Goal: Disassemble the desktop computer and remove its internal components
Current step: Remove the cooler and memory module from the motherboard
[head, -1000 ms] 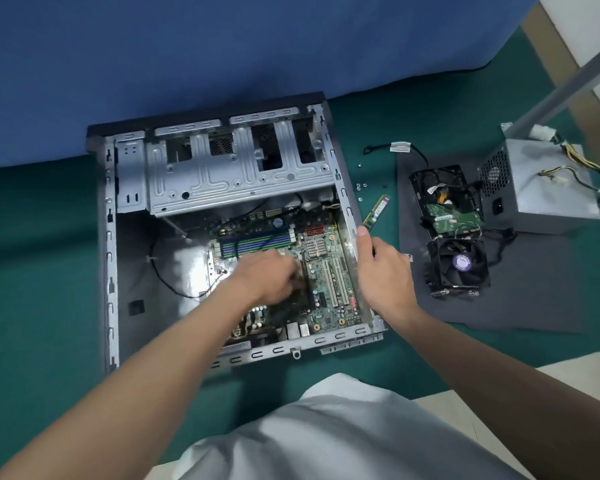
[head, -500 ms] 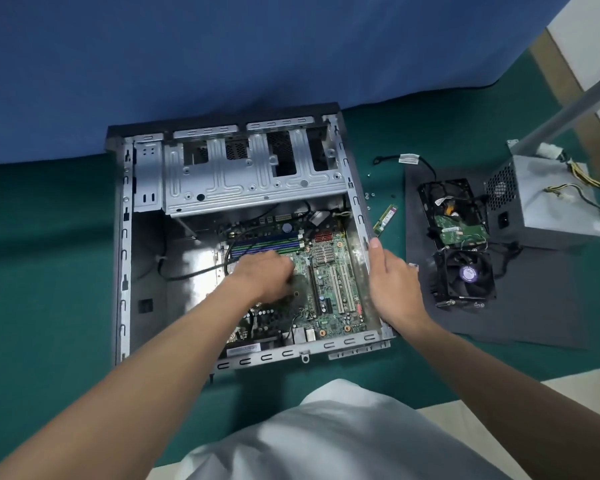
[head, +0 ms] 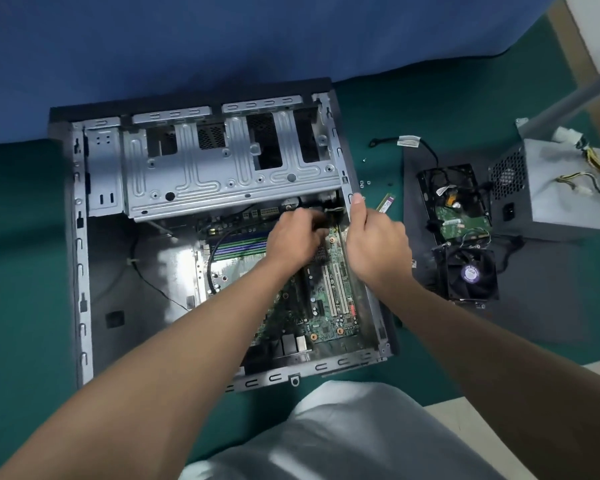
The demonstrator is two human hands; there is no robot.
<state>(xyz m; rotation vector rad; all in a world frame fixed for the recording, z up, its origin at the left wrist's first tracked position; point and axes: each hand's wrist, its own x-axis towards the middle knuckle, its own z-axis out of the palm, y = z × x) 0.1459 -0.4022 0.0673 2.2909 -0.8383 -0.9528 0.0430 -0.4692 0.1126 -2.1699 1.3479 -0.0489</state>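
Lying open on the green-covered counter (head: 25, 271) is one computer case (head: 80, 258), with its one motherboard (head: 326, 317) still seated inside, below the metal drive cage (head: 222, 181). Two long white slots (head: 333, 292) show on the board.

The left hand (head: 297, 239) is at the board's top right corner, fingers curled round a black cable (head: 321, 218) just under the cage. The right hand (head: 374, 244) grips the case's right wall, thumb pointing up along the rim.

Three removed parts sit on one dark mat (head: 534, 306) to the right: a hard drive (head: 461, 216), a cooling fan (head: 470, 273) touching its near edge, and a power supply (head: 561, 195). One memory stick (head: 386, 203) lies between case and mat, with a few loose screws (head: 364, 183) beside it (too small to count surely) and one labelled cable (head: 409, 141) farther back.

Half a second earlier the left hand was lower, over the middle of the board; it has since moved up to the corner. The right hand has slid up the same wall.
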